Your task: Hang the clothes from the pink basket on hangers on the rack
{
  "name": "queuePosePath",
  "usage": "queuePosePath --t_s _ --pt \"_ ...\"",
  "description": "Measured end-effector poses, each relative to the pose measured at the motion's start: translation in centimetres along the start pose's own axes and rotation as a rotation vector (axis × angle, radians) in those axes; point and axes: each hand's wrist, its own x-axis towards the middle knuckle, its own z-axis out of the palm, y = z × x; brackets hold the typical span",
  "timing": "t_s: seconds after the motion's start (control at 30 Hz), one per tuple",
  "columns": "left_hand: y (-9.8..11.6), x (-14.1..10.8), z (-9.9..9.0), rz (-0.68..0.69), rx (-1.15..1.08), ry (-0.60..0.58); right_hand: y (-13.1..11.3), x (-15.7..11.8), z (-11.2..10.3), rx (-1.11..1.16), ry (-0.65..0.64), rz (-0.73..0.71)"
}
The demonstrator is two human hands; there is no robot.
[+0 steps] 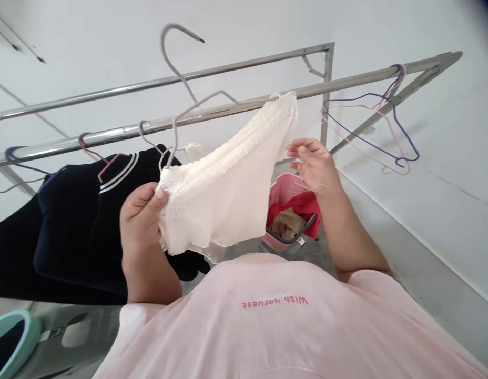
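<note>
A cream garment with a lacy edge point(228, 184) hangs spread from a grey hanger point(184, 113), whose hook points up above the metal rail and is not hung on it. My left hand point(143, 221) pinches the garment's left corner, close to the lower end of the hanger. To the right of the garment is my right hand point(313, 163), raised with its fingers curved and apart. No cloth shows in it, and it appears separate from the garment's right edge.
Dark clothes point(82, 226) hang at left from a metal rail point(157, 123). Purple and pink hangers point(397, 121) hang at right. Below are a pink basket point(281, 189) with red and brown cloth and a teal basin point(29, 337).
</note>
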Motion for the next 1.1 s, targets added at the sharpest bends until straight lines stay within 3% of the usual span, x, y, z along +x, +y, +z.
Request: queuePosePath --t_s 0.07,0.17,0.27,0.4,0.6,0.73,0.9,1.0,1.1 --pt "0.9 -0.6 -0.9 0.031 0.009 0.032 1.7 0.8 -1.0 -0.046 0.077 0.001" --pt "1.1 -1.1 -1.3 0.019 0.018 0.050 3.8 1.7 -0.8 -0.066 0.051 0.014" --pt "0.5 -1.0 -1.0 -0.048 0.006 0.007 4.8 2.3 0.2 -0.027 -0.008 0.004" --pt "-0.7 -0.6 -0.6 -0.126 -0.012 -0.089 5.1 3.0 0.2 0.017 0.013 0.014" --pt "-2.6 -0.2 -1.8 -0.212 0.152 -0.209 5.8 4.2 -2.8 -0.239 0.273 -0.089" --pt "-2.9 -0.1 -2.5 -0.199 0.314 -0.333 5.2 5.0 -5.1 -0.387 0.421 -0.206" --pt "-2.5 0.4 -2.0 -0.254 0.420 -0.556 2.9 5.4 -6.0 -0.295 0.458 -0.410" --pt "-2.4 0.7 -1.6 -0.257 0.473 -0.577 1.5 5.4 -5.8 -0.173 0.482 -0.540" --pt "-2.4 0.9 -1.3 -0.184 0.598 -0.577 0.5 5.7 -6.1 -0.127 0.604 -0.583"
